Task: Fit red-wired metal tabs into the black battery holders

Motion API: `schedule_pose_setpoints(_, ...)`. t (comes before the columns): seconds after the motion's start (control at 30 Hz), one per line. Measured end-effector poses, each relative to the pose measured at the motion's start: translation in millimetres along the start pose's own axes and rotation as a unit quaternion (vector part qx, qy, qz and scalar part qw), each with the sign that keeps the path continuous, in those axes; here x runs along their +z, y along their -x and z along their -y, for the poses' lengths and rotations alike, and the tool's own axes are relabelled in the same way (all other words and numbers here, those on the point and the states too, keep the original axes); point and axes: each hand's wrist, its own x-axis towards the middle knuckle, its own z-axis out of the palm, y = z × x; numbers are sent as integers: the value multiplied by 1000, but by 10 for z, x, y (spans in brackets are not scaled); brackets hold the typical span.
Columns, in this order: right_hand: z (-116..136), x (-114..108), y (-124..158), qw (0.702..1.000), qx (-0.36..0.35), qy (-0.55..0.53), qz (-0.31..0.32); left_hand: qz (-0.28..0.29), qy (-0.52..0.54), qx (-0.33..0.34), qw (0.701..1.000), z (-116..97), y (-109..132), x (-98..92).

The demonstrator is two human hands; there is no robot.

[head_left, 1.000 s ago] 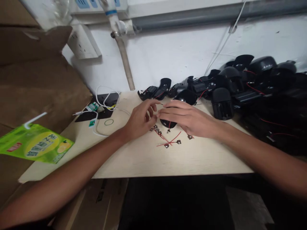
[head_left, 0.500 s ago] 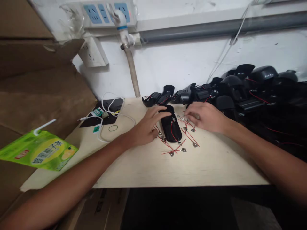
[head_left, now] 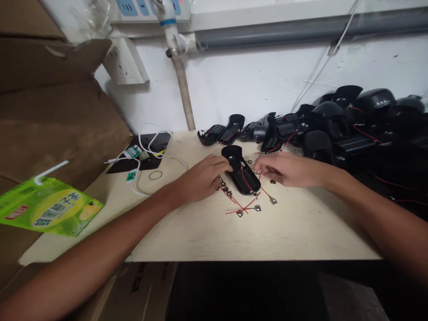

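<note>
A long black plastic casing (head_left: 249,179) lies on the table with its hollow side up and a red wire inside. At its left edge my left hand (head_left: 205,178) is closed, index fingertip on the rim, the thumb partly hidden. To the casing's right, my right hand (head_left: 284,168) pinches among the small wired parts, and a red wire (head_left: 260,177) shows at its fingertips. Exactly what hangs on that wire is hidden. Several square metal contacts with red wires lie around the casing, among them one contact (head_left: 273,201) at front right and another contact (head_left: 240,213) at the front.
Black casings (head_left: 329,118) with red wires are heaped along the back and right. A white cable (head_left: 180,164) and a green rubber band (head_left: 155,175) lie at left. A green drink carton (head_left: 50,207) with a straw stands by cardboard (head_left: 67,125). A hose (head_left: 183,91) hangs behind.
My left fingers, spread over the casing before, have curled in at its left edge. The casing has turned slightly. My right fingers have drawn together in a pinch among the wired contacts.
</note>
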Motion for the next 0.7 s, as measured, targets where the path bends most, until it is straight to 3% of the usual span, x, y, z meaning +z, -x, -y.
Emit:
schedule_pose_setpoints(0.13,14,-33,27,996,-7,58,-63,-9,7,2,1000,3,-8,22)
schedule_pose_setpoints(0.27,46,-66,38,993,-63,74,-68,-17,17,16,1000,-24,-13,23)
schedule_pose_setpoints(0.37,97,-90,40,991,-90,48,-89,-12,20,22,999,-63,-15,11)
schedule_pose_setpoints(0.57,207,-83,46,983,-74,-68,-155,11,5,35,999,-110,0,-6)
schedule_pose_setpoints(0.7,185,-2,6,973,-114,18,-200,34,3,28,999,-132,15,-11)
